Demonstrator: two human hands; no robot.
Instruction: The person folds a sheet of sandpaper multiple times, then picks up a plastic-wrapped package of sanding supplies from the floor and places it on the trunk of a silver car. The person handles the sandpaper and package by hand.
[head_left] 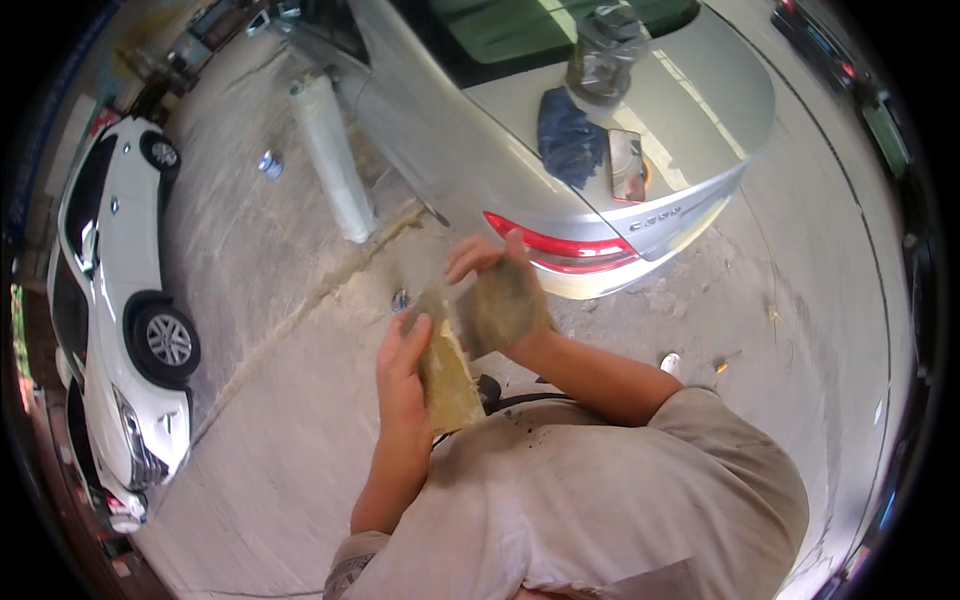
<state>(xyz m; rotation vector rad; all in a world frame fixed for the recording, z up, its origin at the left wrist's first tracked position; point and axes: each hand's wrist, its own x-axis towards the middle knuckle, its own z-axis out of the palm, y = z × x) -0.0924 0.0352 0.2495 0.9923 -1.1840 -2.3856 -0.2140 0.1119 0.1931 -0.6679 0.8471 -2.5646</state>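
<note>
My left hand (403, 365) is closed round the long edge of a yellowish flat rectangular piece (450, 385) with a ragged pale edge, held tilted in front of my chest. Just to its right, my right hand (530, 315) grips a grey-brown flat squarish piece (492, 308), its fingers bent over the top. The two pieces are close together; motion blur hides whether they touch and exactly what the right one is. Beyond my hands is the rear corner of a silver car, with its red tail light (560, 242).
On the silver car's boot lid (690, 120) lie a dark blue cloth (570, 135), a flat rectangular item (627, 165) and a dark plastic-wrapped bundle (605, 60). A long whitish wrapped roll (333, 160) and a small can (270, 164) are on the concrete. A white car (130, 230) stands left.
</note>
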